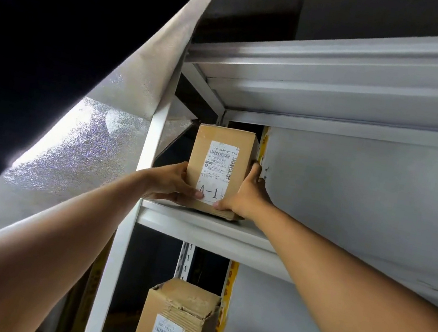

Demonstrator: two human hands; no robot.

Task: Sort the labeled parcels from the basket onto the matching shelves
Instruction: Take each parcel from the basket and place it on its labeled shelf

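A brown cardboard parcel (pixel 220 166) with a shipping label and a white tag reading A-1 stands upright at the left end of a white metal shelf (pixel 203 227). My left hand (pixel 173 180) grips its left side and lower front. My right hand (pixel 248 193) holds its right side, thumb up along the edge and fingers under the lower corner. The parcel's base rests on or just above the shelf board. The basket is out of view.
A second labeled cardboard parcel (pixel 177 321) stands on the shelf below. Another shelf board (pixel 339 78) runs overhead. The white upright post (pixel 148 155) is left of the parcel, with a silver foil sheet (pixel 79 145) and dark cloth beyond. The shelf's right part has a white back wall.
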